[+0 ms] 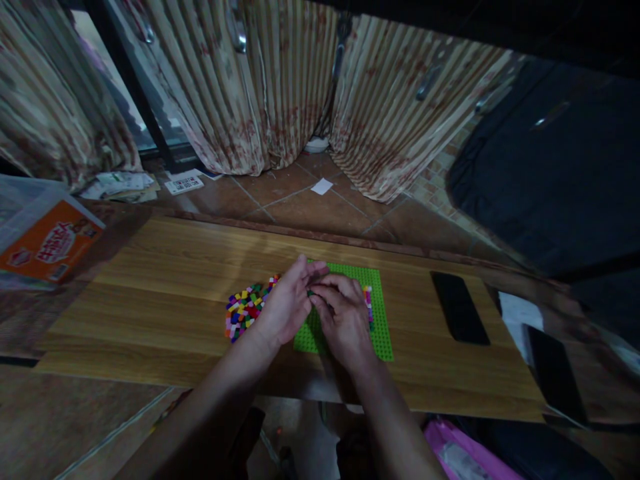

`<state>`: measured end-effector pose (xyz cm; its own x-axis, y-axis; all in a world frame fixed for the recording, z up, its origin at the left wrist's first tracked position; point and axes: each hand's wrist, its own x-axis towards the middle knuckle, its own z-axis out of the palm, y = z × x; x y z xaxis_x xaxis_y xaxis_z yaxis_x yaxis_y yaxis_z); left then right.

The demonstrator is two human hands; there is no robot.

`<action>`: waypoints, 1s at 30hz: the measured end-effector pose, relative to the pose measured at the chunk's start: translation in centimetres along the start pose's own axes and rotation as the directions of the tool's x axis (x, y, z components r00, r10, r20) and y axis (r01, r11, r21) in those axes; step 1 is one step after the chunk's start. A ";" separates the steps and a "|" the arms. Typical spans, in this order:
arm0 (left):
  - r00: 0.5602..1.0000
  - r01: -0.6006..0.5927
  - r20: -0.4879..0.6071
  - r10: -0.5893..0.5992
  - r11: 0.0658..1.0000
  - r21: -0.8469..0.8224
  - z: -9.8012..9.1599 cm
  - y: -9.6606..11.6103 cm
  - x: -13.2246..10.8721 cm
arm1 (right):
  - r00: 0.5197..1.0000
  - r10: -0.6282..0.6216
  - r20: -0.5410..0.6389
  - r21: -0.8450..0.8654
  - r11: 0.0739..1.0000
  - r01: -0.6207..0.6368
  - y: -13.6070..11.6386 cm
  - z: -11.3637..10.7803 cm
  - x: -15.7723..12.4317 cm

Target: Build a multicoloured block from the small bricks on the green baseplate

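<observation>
My left hand is held palm up over the left part of a green studded baseplate, its fingers loosely stretched out. Thumb and forefinger of my right hand pinch a tiny dark green brick close to the left palm. Just left of my left hand lies a loose heap of small coloured bricks in red, yellow, purple, pink and other colours. Some white, pink and purple bricks stand in a line on the baseplate, partly hidden behind my right hand.
The wooden table carries a black phone on the right. Beyond its right end are another dark flat device and a white paper. A clear plastic box with an orange label stands at the left. Striped curtains hang behind.
</observation>
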<state>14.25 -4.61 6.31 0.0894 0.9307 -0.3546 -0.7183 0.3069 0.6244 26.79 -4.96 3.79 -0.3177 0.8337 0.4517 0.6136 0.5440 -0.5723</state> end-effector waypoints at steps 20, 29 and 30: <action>0.988 0.012 -0.155 0.016 0.984 0.179 -0.6 -0.1 0.4 | 0.919 0.370 -0.137 0.115 0.927 -0.356 3.6 -3.5 -0.5; 0.991 -0.014 -0.126 0.049 0.965 0.263 -0.7 -0.7 0.6 | 0.958 0.284 -0.039 -0.182 0.941 -0.287 3.4 -3.4 -0.6; 0.991 -0.014 -0.123 0.049 0.964 0.266 -0.7 -0.7 0.6 | 0.957 0.289 -0.037 -0.199 0.936 -0.290 3.4 -3.4 -0.6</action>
<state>14.33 -4.43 5.15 -0.0312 0.9130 -0.4067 -0.5103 0.3353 0.7919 31.49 -3.94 3.94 -0.1002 0.9512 0.2919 0.8107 0.2481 -0.5303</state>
